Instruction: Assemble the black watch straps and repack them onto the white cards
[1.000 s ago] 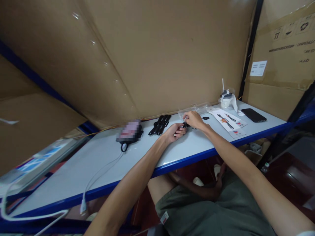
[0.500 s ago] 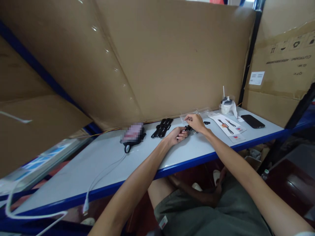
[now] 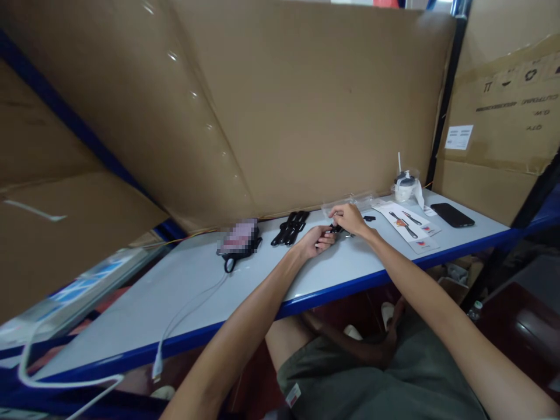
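Near the back of the grey tabletop, my left hand (image 3: 318, 240) has its fingers curled round a small black piece (image 3: 336, 228), mostly hidden by the fingers. Close beside it, my right hand (image 3: 349, 220) bends over the same piece with fingers and thumb drawn together. What lies between those fingertips is too small to make out. A few shiny bits (image 3: 349, 234) show under the right hand, and another small black part (image 3: 370, 219) lies just beyond it. Left of my hands, several glossy black handle-shaped pieces (image 3: 290, 228) are laid side by side.
Printed cards (image 3: 406, 224) picturing black-handled tools lie to the right, near a black phone (image 3: 452, 214) and a lidded cup (image 3: 405, 186) with a straw. Clear plastic packaging (image 3: 350, 201) rests behind my hands. A dark pouch-like item (image 3: 238, 245) trails a white cable (image 3: 179, 318) leftward.
The view has shifted slightly. My right fingertips have come a little closer to the black piece, while my left hand keeps its grip.
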Demonstrator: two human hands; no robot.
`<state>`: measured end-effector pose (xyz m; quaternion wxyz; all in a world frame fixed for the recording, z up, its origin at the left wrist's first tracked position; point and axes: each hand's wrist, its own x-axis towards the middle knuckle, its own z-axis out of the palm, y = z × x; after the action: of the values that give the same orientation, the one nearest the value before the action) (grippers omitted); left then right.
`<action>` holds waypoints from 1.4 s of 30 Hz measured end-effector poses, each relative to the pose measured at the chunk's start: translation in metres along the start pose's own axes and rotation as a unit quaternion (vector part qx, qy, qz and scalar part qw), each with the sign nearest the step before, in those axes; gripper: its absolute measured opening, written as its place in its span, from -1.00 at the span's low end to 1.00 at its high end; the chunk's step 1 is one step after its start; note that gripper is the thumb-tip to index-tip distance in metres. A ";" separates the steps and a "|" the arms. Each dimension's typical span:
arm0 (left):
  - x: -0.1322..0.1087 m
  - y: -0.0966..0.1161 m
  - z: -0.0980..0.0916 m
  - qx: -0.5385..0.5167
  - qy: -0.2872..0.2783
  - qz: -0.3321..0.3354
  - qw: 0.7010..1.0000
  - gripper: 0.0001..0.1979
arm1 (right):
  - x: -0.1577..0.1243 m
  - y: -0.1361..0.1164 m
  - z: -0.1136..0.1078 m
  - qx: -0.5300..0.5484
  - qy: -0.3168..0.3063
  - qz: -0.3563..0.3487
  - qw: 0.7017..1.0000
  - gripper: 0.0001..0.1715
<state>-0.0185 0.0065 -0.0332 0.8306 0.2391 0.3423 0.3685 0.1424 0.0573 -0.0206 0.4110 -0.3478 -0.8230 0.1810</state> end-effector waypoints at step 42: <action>-0.002 -0.001 0.001 0.006 0.007 0.005 1.000 -0.89 | -0.004 -0.002 0.002 0.036 0.029 0.033 0.998 -0.60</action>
<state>-0.0185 0.0042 -0.0323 0.8250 0.2429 0.3493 0.3721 0.1415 0.0529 -0.0222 0.4405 -0.3644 -0.7920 0.2142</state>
